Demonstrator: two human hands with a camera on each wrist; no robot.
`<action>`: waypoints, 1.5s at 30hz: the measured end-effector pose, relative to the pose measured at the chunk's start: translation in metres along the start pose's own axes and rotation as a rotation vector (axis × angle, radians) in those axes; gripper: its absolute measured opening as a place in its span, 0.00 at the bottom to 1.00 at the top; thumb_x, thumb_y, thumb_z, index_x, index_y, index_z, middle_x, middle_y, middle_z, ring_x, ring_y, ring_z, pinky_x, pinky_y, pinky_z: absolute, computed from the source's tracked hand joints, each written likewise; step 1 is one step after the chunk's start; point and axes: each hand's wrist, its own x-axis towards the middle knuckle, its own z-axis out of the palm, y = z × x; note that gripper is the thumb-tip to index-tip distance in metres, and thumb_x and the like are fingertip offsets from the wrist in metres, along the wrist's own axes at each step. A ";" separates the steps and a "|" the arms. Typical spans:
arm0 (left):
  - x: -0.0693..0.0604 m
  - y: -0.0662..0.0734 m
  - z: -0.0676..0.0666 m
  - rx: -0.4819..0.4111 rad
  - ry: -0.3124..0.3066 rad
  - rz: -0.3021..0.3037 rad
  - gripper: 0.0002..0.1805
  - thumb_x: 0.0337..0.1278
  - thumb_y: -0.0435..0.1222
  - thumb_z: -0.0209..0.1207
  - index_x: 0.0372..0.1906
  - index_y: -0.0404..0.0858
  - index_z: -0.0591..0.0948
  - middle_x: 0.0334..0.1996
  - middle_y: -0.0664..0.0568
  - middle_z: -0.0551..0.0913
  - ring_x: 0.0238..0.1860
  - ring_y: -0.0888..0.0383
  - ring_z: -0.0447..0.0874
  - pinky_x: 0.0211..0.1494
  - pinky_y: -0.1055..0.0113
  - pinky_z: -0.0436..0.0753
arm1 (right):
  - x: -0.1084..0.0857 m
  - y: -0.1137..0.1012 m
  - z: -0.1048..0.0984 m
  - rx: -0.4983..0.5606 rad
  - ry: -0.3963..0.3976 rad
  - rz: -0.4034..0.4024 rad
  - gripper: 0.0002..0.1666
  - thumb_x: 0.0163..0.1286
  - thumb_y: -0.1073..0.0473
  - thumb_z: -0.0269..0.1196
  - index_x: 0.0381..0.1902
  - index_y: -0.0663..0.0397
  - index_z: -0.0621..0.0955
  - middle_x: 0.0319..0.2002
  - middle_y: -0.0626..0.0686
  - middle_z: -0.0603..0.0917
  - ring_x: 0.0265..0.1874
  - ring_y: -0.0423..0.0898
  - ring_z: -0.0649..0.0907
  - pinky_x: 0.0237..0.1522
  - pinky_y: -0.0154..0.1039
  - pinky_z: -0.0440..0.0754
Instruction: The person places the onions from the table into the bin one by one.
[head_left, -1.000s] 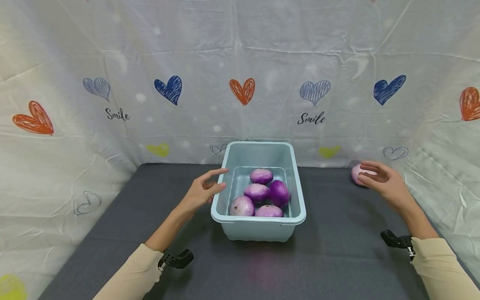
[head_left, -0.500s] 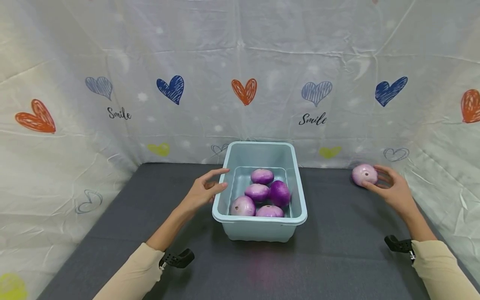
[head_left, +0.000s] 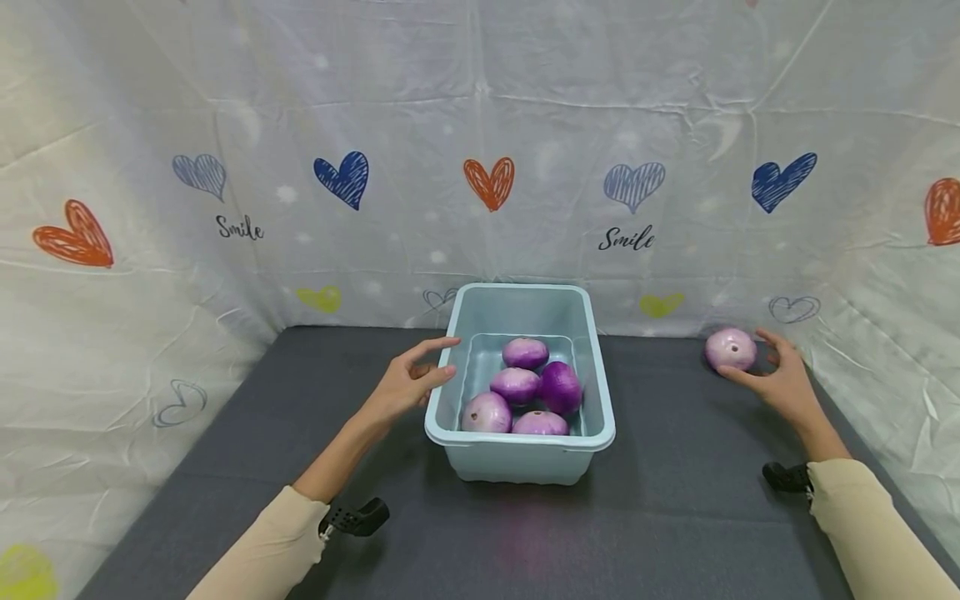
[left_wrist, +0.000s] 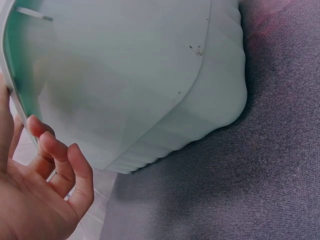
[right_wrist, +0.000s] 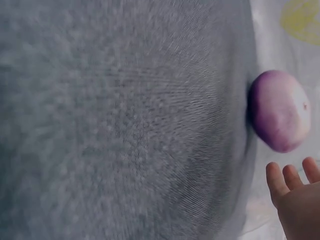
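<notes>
In the head view, my left hand (head_left: 401, 385) is at the left rim of a light blue plastic bin (head_left: 517, 462), thumb and index finger spread at its edge. The left wrist view shows the other fingers loosely bent beside the outer wall. Several purple onions (head_left: 558, 387) lie in the bin. At the far right, a paler purple onion (head_left: 731, 349) sits on the dark cloth. My right hand (head_left: 783, 390) is spread around its right side, the thumb close in front. In the right wrist view, a gap separates the visible fingertips from this onion (right_wrist: 280, 111).
A dark grey cloth (head_left: 667, 525) covers the table. Behind it and along both sides hangs a pale curtain (head_left: 555, 108) printed with hearts and "Smile". The lone onion lies close to the back edge by the curtain.
My right hand has moved from in front of the lone onion to its right side, uncovering it, with the fingers spreading. The left hand and the bin stay in place.
</notes>
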 end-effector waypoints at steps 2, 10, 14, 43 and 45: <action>0.000 0.000 0.000 0.001 0.000 0.000 0.27 0.73 0.43 0.61 0.73 0.49 0.74 0.17 0.47 0.67 0.19 0.57 0.63 0.28 0.60 0.68 | 0.003 0.003 0.001 -0.009 0.004 0.014 0.60 0.67 0.49 0.72 0.80 0.67 0.50 0.72 0.79 0.50 0.67 0.80 0.57 0.56 0.74 0.62; 0.000 0.000 0.000 0.006 0.001 0.004 0.26 0.73 0.43 0.61 0.72 0.49 0.74 0.16 0.48 0.67 0.19 0.56 0.63 0.27 0.60 0.67 | 0.014 0.007 0.009 0.003 0.044 0.063 0.60 0.65 0.50 0.73 0.79 0.69 0.50 0.72 0.79 0.53 0.67 0.77 0.60 0.58 0.70 0.63; 0.000 0.001 0.000 0.012 0.003 0.001 0.27 0.73 0.42 0.61 0.73 0.47 0.73 0.16 0.50 0.66 0.19 0.57 0.63 0.27 0.60 0.67 | 0.018 0.010 0.014 -0.003 0.069 0.080 0.60 0.64 0.50 0.74 0.78 0.70 0.52 0.71 0.78 0.57 0.66 0.74 0.64 0.57 0.66 0.66; 0.000 0.001 0.001 0.030 0.016 -0.015 0.27 0.72 0.43 0.62 0.73 0.47 0.74 0.19 0.39 0.67 0.21 0.54 0.64 0.28 0.63 0.69 | 0.018 0.012 0.022 -0.052 0.233 0.136 0.39 0.66 0.57 0.72 0.69 0.68 0.72 0.62 0.72 0.75 0.56 0.58 0.80 0.48 0.38 0.78; 0.000 0.001 0.001 0.026 0.014 -0.010 0.27 0.73 0.43 0.61 0.73 0.47 0.73 0.18 0.42 0.67 0.20 0.55 0.63 0.27 0.62 0.69 | 0.017 0.012 0.021 -0.048 0.256 0.132 0.35 0.67 0.56 0.72 0.67 0.68 0.74 0.61 0.70 0.77 0.49 0.50 0.83 0.37 0.26 0.75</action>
